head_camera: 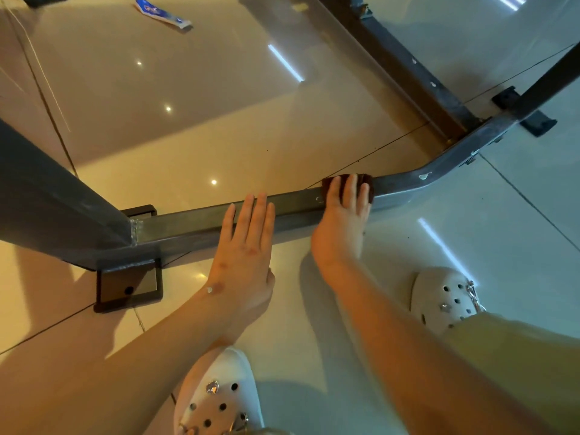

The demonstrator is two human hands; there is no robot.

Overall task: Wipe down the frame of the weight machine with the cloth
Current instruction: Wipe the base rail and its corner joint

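A floor plate (pixel 128 285) is located at the left end of the steel frame rail (pixel 188 219). The left hand (pixel 248 249) is laid flat on the rail, fingers straight and released. Just to its right, the dark brown cloth (pixel 370 187) is pressed onto the rail top by the right hand (pixel 342 221), fingers extended, near the bend.

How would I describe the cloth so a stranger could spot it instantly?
Find the grey metal frame bar lying low across the tiled floor. Follow it towards its bend, where the right hand presses down flat. The cloth is the small dark reddish-brown patch showing under those fingers; the left hand beside it covers only bare metal.
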